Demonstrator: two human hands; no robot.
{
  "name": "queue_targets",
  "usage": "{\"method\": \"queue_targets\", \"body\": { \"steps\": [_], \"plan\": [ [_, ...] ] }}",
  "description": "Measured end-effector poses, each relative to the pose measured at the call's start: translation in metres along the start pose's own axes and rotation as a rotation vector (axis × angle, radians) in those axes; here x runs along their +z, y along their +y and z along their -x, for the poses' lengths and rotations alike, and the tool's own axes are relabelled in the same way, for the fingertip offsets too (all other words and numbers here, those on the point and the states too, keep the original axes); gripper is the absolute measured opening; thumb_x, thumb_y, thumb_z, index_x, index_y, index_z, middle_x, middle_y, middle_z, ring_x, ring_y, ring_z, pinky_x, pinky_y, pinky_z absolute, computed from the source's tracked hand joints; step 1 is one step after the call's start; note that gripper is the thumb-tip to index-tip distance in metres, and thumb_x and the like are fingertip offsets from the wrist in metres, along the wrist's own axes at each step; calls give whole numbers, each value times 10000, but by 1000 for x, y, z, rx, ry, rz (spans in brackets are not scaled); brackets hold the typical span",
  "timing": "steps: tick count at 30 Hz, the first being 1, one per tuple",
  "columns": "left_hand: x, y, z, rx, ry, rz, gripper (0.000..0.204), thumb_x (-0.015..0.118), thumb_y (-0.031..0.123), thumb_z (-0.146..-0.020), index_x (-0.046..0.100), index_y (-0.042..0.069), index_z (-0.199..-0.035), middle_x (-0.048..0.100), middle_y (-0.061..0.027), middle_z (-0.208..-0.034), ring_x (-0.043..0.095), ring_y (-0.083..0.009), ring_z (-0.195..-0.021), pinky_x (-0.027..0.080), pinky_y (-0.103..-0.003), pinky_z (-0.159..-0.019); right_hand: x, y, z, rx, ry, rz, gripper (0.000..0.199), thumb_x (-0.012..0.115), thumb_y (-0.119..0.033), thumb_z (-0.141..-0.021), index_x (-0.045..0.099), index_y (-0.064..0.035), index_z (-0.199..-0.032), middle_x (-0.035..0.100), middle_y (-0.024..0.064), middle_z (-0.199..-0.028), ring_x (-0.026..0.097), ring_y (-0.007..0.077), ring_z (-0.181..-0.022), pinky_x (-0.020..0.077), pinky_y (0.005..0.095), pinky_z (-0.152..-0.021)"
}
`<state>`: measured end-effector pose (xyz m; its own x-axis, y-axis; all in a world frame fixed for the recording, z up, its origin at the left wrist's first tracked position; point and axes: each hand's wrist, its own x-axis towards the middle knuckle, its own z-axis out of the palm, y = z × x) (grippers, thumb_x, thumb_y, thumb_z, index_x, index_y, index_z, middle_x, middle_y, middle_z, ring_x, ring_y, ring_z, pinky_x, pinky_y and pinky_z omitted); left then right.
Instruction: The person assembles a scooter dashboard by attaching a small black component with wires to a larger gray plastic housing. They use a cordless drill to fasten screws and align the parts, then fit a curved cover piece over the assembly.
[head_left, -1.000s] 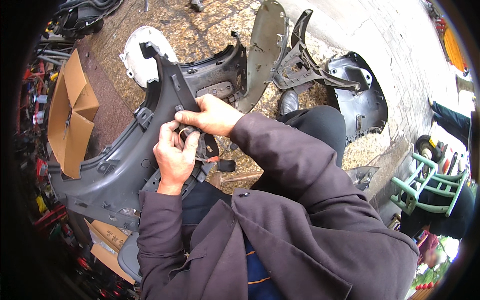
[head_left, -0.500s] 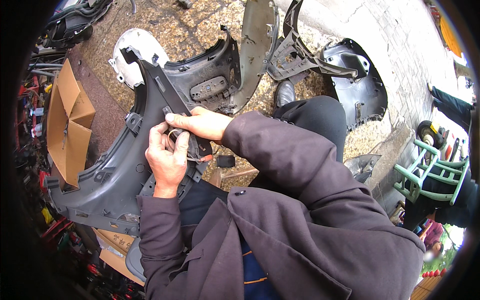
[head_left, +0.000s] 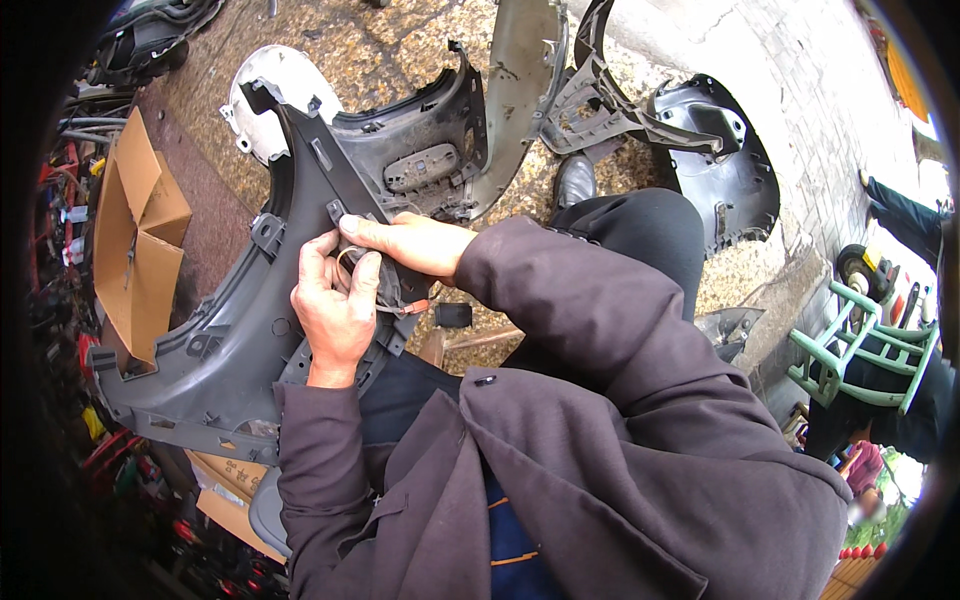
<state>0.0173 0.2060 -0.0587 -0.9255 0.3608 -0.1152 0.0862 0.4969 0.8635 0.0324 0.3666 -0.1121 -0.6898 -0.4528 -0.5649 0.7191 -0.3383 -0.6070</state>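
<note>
The large grey plastic body panel (head_left: 215, 350) rests across the person's lap, running from 8 o'clock up to 11 o'clock. Both hands work at one spot on its inner rib, just left of centre. The left hand (head_left: 335, 310) has its fingers curled closed around a small dark fitting with a wire loop (head_left: 385, 290); the right hand (head_left: 410, 242) lies over the rib at 12 o'clock of that fitting, fingers extended and pressed against the panel edge. A short orange-tipped lead (head_left: 415, 306) hangs from the fitting toward 3 o'clock.

Judged from this position, the fitting is in hand at the panel but not visibly seated or freed; whether it is clipped in cannot be told, since the fingers cover the joint.

Surroundings: an open cardboard box (head_left: 135, 240) at 9 o'clock, a white panel (head_left: 262, 95) at 11 o'clock, further dark shell parts (head_left: 720, 150) at 1 o'clock, and a green frame (head_left: 860, 350) at 3 o'clock. The jacket sleeve (head_left: 590, 330) crosses the lap and hides the panel's near edge.
</note>
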Motion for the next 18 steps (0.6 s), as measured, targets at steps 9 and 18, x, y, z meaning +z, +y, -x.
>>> {"method": "queue_targets", "body": {
  "steps": [9, 18],
  "plan": [
    [0, -1, -2, 1, 6, -62, 336, 753, 55, -884, 588, -49, -1158, 619, 19, -722, 501, -10, -626, 415, -198, -561, -3, -2, -1, -121, 107, 119, 652, 589, -586, -961, 688, 48, -1077, 699, 131, -895, 643, 167, -744, 515, 325, -657],
    [4, -6, -1, 3, 64, -53, 355, 804, 100, -836, 598, -26, -1096, 558, 15, -608, 442, -40, -533, 375, -235, -496, -25, -29, 10, -658, 609, 343, 189, 734, -79, -906, 658, 31, -1040, 682, 43, -817, 606, 78, -720, 509, 248, -648]
  ]
}}
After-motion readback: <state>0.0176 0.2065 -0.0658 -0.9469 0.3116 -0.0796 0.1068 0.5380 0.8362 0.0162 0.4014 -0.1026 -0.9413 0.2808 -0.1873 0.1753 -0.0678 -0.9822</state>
